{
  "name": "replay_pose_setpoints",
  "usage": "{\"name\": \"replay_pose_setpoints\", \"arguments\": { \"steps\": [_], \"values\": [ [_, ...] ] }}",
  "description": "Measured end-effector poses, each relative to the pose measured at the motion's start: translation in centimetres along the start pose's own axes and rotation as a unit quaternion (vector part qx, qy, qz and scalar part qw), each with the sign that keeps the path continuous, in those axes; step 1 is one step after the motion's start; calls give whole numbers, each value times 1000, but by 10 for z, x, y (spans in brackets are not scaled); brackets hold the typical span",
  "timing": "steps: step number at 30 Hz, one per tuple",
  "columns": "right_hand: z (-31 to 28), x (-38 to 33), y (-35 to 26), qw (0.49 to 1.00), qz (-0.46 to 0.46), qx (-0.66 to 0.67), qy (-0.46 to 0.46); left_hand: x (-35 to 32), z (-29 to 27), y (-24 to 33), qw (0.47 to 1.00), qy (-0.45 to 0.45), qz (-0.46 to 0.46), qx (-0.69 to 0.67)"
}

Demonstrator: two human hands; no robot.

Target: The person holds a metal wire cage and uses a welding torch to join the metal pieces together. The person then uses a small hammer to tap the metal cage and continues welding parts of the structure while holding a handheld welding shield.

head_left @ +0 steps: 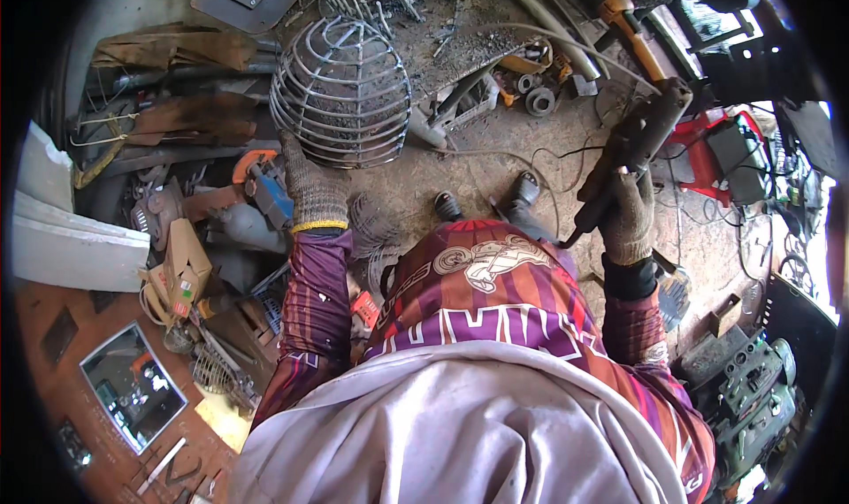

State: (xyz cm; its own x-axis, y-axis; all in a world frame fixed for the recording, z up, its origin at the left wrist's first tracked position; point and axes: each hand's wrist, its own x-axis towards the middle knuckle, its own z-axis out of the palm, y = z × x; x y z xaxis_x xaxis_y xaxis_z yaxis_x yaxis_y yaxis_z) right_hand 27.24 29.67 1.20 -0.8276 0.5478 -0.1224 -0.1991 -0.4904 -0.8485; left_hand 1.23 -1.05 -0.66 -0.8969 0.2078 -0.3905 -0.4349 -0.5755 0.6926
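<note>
Head view shows your left hand point(314, 194) in a knit glove, its fingers point(296, 155) spread open and laid against the lower rim of the domed wire cage point(340, 88); they steady it rather than clasp it. Your right hand point(630, 217), also gloved, has its fingers curled tight around a dark electrode holder point(632, 146), held up well to the right of the cage, with its cable trailing off behind.

As a judgement: the cage already looks formed, its hoops and ribs all in place as a full dome, so the shaping seems done. Whether every crossing is joined you cannot tell from here. The holder is well apart from the wire, so no joint is being worked at this moment.

Your boots point(486, 202) stand on the dirt floor just below the cage. Left of the cage lie rusty flat bars point(177, 119), and an orange and blue power tool point(261, 186) sits near your left wrist.
</note>
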Motion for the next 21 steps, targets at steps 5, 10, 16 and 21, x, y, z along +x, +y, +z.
{"name": "replay_pose_setpoints", "arguments": {
  "steps": [5,10,16,21],
  "values": [
    [-9,19,16,994,31,-81,65,-2,21,4,986,122,62,91],
    [-8,25,34,988,58,-122,78,-3,35,5,975,191,58,100],
    [-13,19,47,990,78,-91,77,-8,44,-5,975,191,61,97],
    [-7,13,44,992,88,-69,66,-2,34,-11,970,201,61,122]
  ]
}}
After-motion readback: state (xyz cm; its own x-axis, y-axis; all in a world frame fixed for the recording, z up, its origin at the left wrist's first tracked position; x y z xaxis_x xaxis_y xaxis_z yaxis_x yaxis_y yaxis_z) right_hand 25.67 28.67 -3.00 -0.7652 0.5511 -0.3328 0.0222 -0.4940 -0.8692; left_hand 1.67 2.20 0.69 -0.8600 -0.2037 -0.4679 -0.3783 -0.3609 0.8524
